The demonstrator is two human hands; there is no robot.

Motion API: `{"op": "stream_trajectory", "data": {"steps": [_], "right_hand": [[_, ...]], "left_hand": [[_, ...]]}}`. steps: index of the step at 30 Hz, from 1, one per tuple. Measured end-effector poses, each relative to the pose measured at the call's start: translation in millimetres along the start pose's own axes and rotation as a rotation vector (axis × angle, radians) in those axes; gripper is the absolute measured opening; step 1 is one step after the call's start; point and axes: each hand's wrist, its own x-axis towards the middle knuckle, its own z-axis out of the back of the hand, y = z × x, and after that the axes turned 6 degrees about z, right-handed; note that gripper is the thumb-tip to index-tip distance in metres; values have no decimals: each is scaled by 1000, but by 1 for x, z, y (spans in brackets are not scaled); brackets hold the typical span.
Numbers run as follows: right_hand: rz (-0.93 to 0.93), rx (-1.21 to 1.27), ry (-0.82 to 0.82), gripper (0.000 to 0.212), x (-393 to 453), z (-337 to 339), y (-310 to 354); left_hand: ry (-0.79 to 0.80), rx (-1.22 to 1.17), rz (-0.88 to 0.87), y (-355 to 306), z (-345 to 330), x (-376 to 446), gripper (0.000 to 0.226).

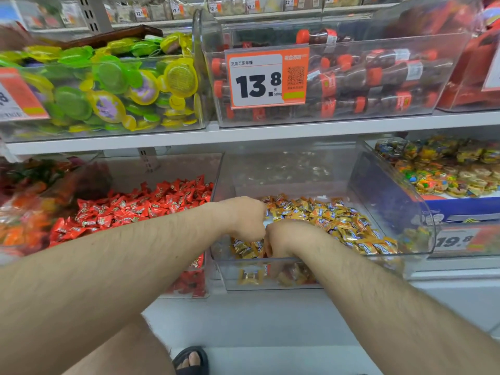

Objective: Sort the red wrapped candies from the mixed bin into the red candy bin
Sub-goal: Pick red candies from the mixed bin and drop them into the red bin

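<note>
The red candies (140, 204) lay piled in the red candy bin (189, 290), just left of the mixed bin (270, 286) full of gold candies (346, 226). Both hands were down in the mixed bin, side by side. The left hand (247, 219) was curled up, and I could not tell what it held; the right hand (281, 242) had its fingers hidden.

Both hands (249, 217) (281, 239) reaching into mixed bin (270, 274), red candy bin (189, 292) just left

An orange price card (266, 77) on the clear bin of cola-bottle sweets (351, 77) reads "13.8" with "500g" and a QR code, while below and right of it a blurred tag (457, 240) shows "19.8".
</note>
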Motion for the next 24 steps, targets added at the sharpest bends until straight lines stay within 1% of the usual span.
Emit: {"op": "stream_trajectory", "data": {"steps": [1, 3, 6, 8, 10, 11, 12, 13, 16, 19, 20, 22, 24], "right_hand": [[-24, -8, -45, 24, 3, -2, -1], [-81, -22, -155, 15, 6, -6, -6], [-160, 8, -277, 19, 5, -10, -17], [-219, 38, -350, 17, 3, -11, -27], [-263, 89, -414, 13, -1, -11, -36], [-277, 120, -426, 9, -5, -9, -41], [-287, 146, -434, 9, -8, -8, -45], [-297, 167, -437, 15, -12, -7, -48], [-291, 265, -467, 25, -26, -1, -56], [-218, 422, -476, 21, -39, 6, -60], [-186, 457, -466, 19, -42, 7, -61], [-124, 470, -427, 13, -45, 8, -59], [-55, 420, -352, 8, -45, 7, -55]], "left_hand": [[-8, -16, -2, -2, 0, -3, 5], [-13, -9, -4, -4, -2, -8, 11], [21, 75, -15, -6, -4, -12, 26], [71, 88, -46, -7, -7, -10, 28], [122, 87, -89, -10, -11, -9, 36], [126, 95, -107, -12, -13, -8, 41], [110, 103, -122, -13, -17, -6, 43], [83, 100, -129, -15, -20, -3, 42], [31, 106, -116, -21, -29, 7, 29], [124, 144, -126, -31, -31, 14, 40], [151, 161, -127, -33, -30, 14, 41], [179, 199, -123, -37, -29, 15, 32], [208, 273, -107, -36, -28, 12, 25]]}}
